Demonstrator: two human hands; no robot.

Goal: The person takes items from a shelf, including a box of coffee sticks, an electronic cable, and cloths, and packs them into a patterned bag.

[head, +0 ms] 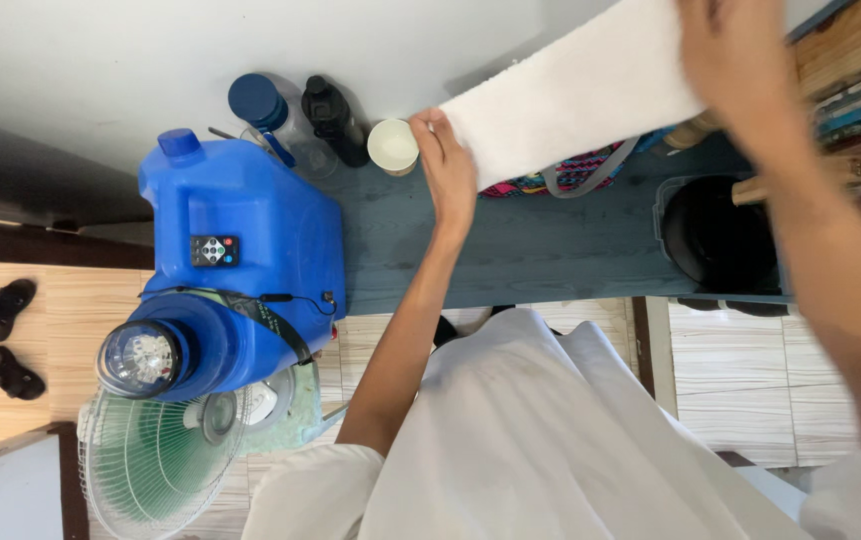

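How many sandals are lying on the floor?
2. One black sandal lies on the wooden floor at the far left; the other black sandal lies just below it in the picture. More could be hidden out of view.

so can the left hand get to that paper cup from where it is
Probably yes: the left hand grips the white cloth edge right beside the paper cup, nothing between them, though its fingers are occupied with the cloth.
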